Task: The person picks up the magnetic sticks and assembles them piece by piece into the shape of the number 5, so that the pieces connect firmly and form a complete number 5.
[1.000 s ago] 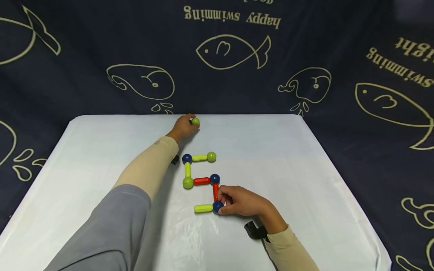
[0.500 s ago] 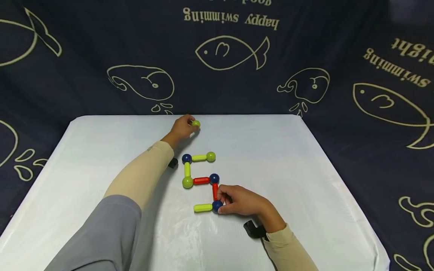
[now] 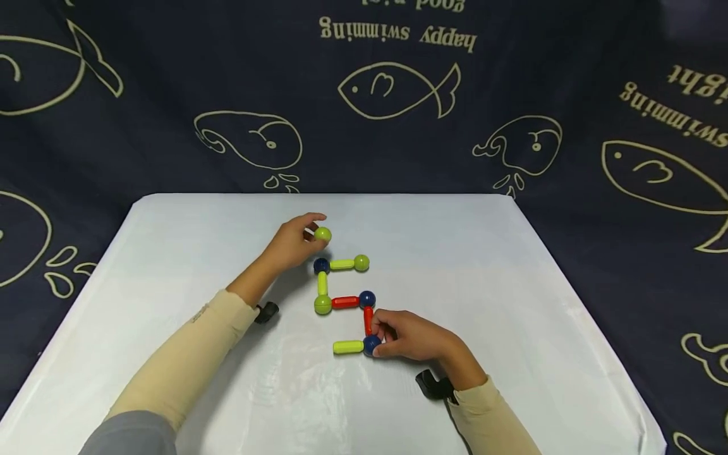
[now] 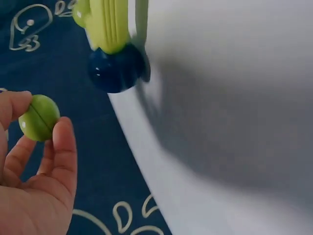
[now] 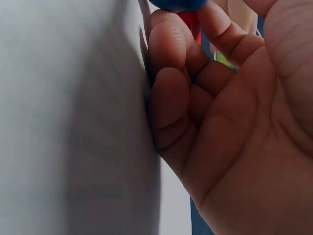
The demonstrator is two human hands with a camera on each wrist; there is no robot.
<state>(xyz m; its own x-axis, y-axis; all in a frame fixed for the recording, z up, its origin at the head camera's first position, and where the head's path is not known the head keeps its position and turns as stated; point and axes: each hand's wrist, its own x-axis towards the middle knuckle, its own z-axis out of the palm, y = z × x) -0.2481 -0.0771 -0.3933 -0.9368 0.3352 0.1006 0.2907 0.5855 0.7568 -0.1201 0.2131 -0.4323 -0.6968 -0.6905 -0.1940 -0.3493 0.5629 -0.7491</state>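
Note:
My left hand (image 3: 290,243) pinches a loose green ball (image 4: 40,118) between thumb and fingers, above the table behind a flat zigzag of magnetic sticks and balls. At the zigzag's far end, a green stick (image 3: 342,264) joins a dark blue ball (image 3: 321,266) to a green ball (image 3: 361,263). Another green stick (image 3: 323,284) leads down to a second green ball (image 3: 323,304). Red sticks (image 3: 345,303) and a blue ball (image 3: 367,299) continue it. My right hand (image 3: 418,337) holds the nearest blue ball (image 3: 371,345), from which a green stick (image 3: 348,347) points left, its other end bare.
The white-covered table (image 3: 489,272) extends around the pieces. Behind it hangs a dark blue cloth (image 3: 398,151) printed with fish and whales. Black wrist cameras (image 3: 435,385) sit below both wrists.
My left hand has brought the loose green ball back from the table's far edge, nearer the zigzag's far end. The right hand keeps its hold on the nearest blue ball.

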